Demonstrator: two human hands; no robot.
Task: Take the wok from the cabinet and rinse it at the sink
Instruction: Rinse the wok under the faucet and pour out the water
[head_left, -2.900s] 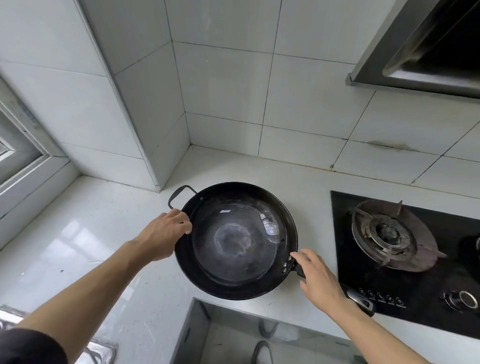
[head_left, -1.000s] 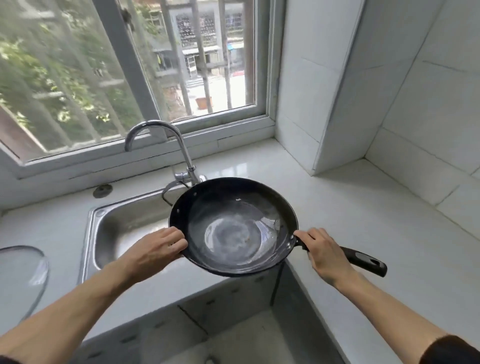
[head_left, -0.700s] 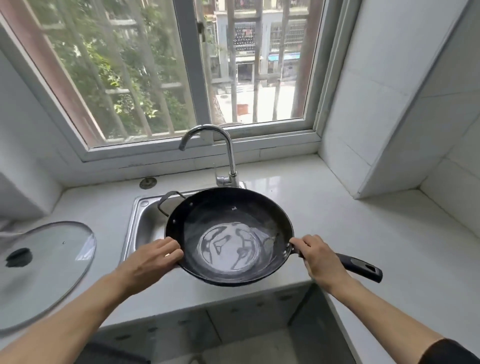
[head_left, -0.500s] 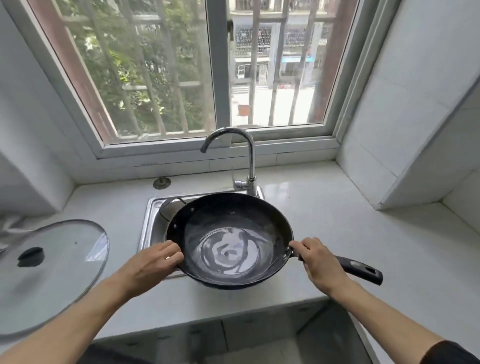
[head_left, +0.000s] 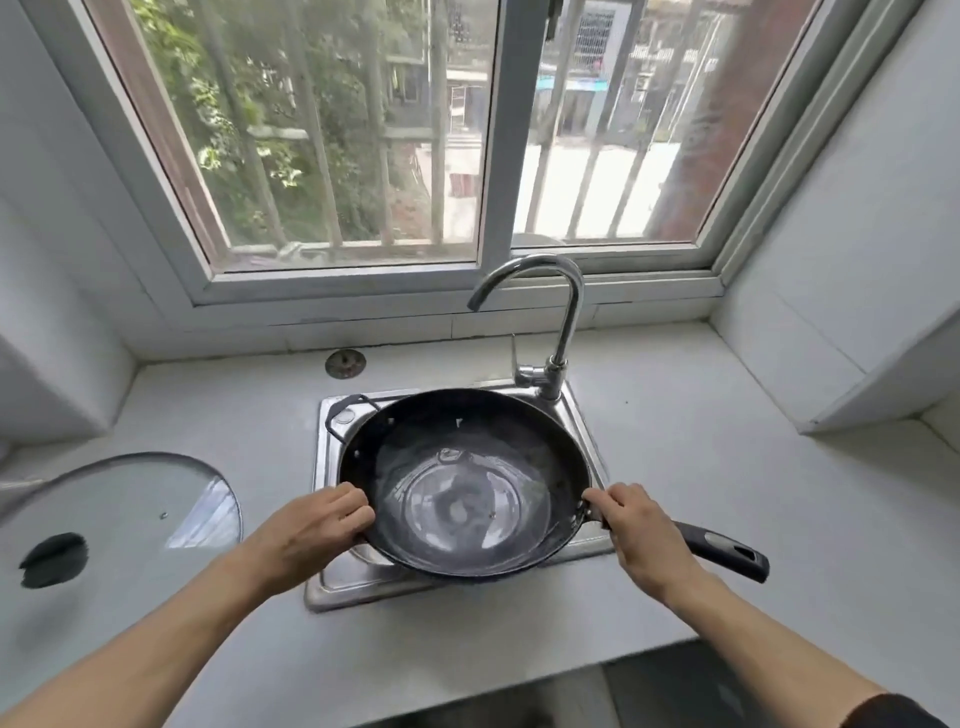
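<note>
1. The wok is round, black metal, with a worn, glossy grey centre that reflects light. Small rivets dot its inner wall.
2. A thin metal loop handle projects from the wok rim at 10 o'clock; a long black handle with a grey inset extends from the rim at 4 o'clock.
3. The sink is a rectangular stainless-steel basin set into a pale, smooth counter. The wok sits over the basin and covers most of it; whether it touches the sink rim cannot be determined.
4. A chrome gooseneck faucet stands at 1 o'clock from the wok, its curved spout ending above the wok's far rim.
5. The left hand is closed on the wok rim at 8 o'clock, thumb on the inner edge, fingers beneath.
6. The right hand is wrapped around the base of the long handle at 4 o'clock, just beside the rim.
7. The wok lies between both hands, open side up, its near edge slightly lower.
8. A round glass lid with a dark knob lies flat on the counter at 9 o'clock, well apart from the wok.
9. A small round metal disc sits on the counter at 11 o'clock, behind the sink.
</note>
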